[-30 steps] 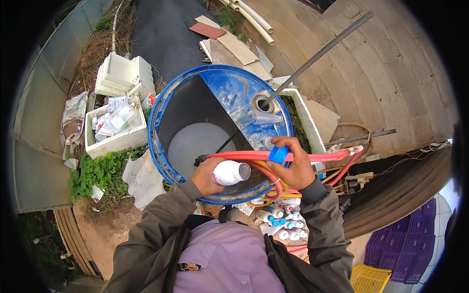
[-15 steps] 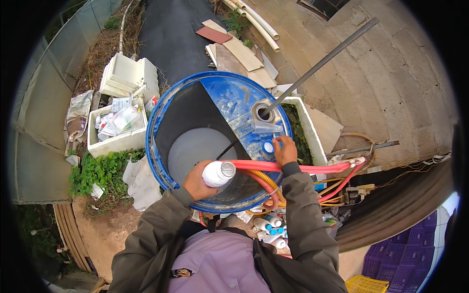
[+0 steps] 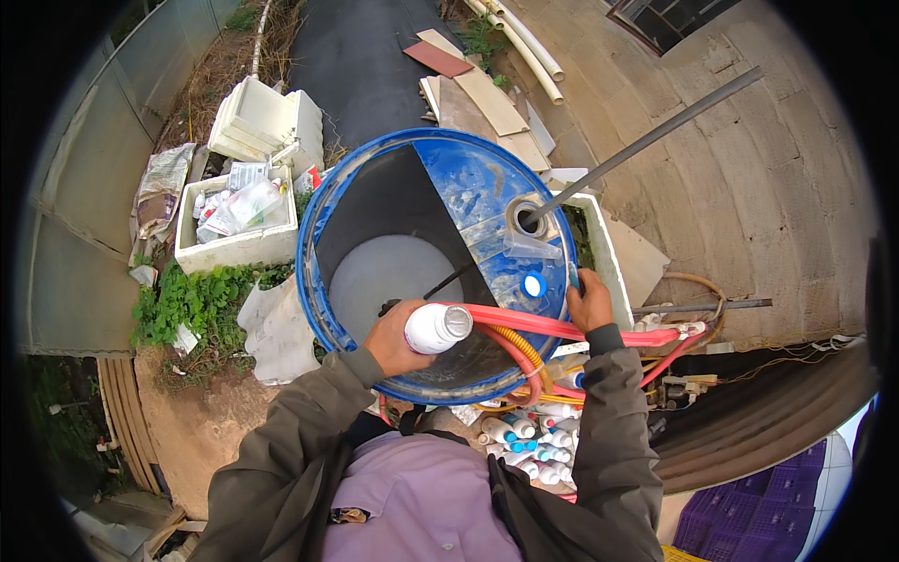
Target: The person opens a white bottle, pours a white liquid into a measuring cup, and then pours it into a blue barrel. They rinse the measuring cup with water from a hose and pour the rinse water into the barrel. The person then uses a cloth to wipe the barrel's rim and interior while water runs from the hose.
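The bottle [image 3: 426, 332] sits in the left hand [image 3: 395, 339], over the near side of the drum [image 3: 307, 225], while the right hand [image 3: 591, 302] is at the drum's right edge; from that right grip the bottle lies to the left and a little nearer the body, well apart, with the pink hose [image 3: 534, 325] running through the gap between the two. The bottle's long axis leans up and to the right, so its top points broadly toward the right hand's side and its base is lost in the left palm. The left hand is plainly the nearer one: its grip is closed round the body of the bottle. The right grip is narrow, fingers curled together beside a thin bluish thing [image 3: 573, 274]; whether it holds that piece or only touches it, I cannot tell. The bottle is white, smooth and round-shouldered, with a strip of purplish print low on its left side, and its mouth has no cap but a flat, dull silver seal [image 3: 458, 321] that looks whole. A blue cap [image 3: 534, 285] lies on the half lid [image 3: 468, 183], its pale inside facing up, between the bottle and the right hand. Beyond the bottle, cloudy grey liquid [image 3: 389, 272] shows down in the drum.
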Tool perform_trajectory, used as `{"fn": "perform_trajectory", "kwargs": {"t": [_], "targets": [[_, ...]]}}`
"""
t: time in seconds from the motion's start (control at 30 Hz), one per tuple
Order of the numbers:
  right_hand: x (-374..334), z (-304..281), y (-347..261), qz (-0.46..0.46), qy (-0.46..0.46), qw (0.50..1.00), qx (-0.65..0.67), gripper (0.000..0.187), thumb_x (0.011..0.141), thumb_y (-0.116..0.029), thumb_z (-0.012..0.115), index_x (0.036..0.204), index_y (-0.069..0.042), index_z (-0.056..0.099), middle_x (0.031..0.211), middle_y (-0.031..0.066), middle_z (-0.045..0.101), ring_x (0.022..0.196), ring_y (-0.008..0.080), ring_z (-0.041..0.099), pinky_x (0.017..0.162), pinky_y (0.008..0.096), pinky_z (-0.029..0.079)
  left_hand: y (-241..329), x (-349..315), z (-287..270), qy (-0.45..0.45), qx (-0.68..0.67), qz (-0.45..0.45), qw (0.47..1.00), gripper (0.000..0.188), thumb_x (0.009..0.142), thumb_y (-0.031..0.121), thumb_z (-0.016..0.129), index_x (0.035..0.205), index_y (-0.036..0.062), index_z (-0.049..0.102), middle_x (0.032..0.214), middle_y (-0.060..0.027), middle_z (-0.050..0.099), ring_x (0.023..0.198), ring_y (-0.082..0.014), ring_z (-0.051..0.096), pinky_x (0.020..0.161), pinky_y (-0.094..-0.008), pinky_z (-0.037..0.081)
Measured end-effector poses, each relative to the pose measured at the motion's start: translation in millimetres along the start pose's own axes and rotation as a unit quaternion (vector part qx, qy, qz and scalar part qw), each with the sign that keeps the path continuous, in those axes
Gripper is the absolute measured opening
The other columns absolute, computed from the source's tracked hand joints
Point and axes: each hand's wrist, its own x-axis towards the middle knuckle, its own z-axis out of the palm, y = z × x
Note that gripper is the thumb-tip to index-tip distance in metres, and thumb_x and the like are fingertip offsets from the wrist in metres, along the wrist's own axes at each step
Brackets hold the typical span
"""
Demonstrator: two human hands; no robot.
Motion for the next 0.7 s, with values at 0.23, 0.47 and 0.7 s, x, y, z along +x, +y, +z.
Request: {"fn": "perform_trajectory", "kwargs": {"t": [0.23,0.47,0.7], "targets": [[-61.4,-26.9,-138.7,-0.164,-0.124,0.967,0.152,0.034,0.103,-0.019,0.059,0.134,-0.005,0.058,0.114,0.0221,0.068,0.095,0.0382,0.068,0.08,0.0375,0.054,-3.0,0.3,0.7,-0.014,0.005,0.018,1.0,0.075,0.06,0.019,0.086,0.127,0.0051,0.054,0.119,-0.0187,0.062,0.11,-0.0376,0.063,0.095,-0.0445,0.051],[-65.6,-17.2,-181.0,-0.233,-0.112,0.966,0.025,0.027,0.098,-0.014,0.061,0.123,-0.004,0.063,0.107,0.0196,0.069,0.094,0.0408,0.066,0.078,0.0434,0.054,-0.5,-1.3,-2.9,-0.029,-0.015,0.036,0.999,0.074,0.061,0.018,0.085,0.128,0.0052,0.054,0.12,-0.0188,0.062,0.113,-0.0377,0.061,0.097,-0.0449,0.05],[-67.1,-21.3,-194.2,-0.231,-0.131,0.958,-0.105,0.029,0.096,-0.013,0.061,0.123,-0.004,0.063,0.101,0.0188,0.069,0.087,0.0394,0.066,0.072,0.0451,0.053,-3.7,-3.2,-3.3,-0.021,-0.007,0.077,0.997,0.076,0.06,0.018,0.085,0.128,0.0055,0.054,0.12,-0.0182,0.063,0.111,-0.037,0.062,0.096,-0.0444,0.051]]}}
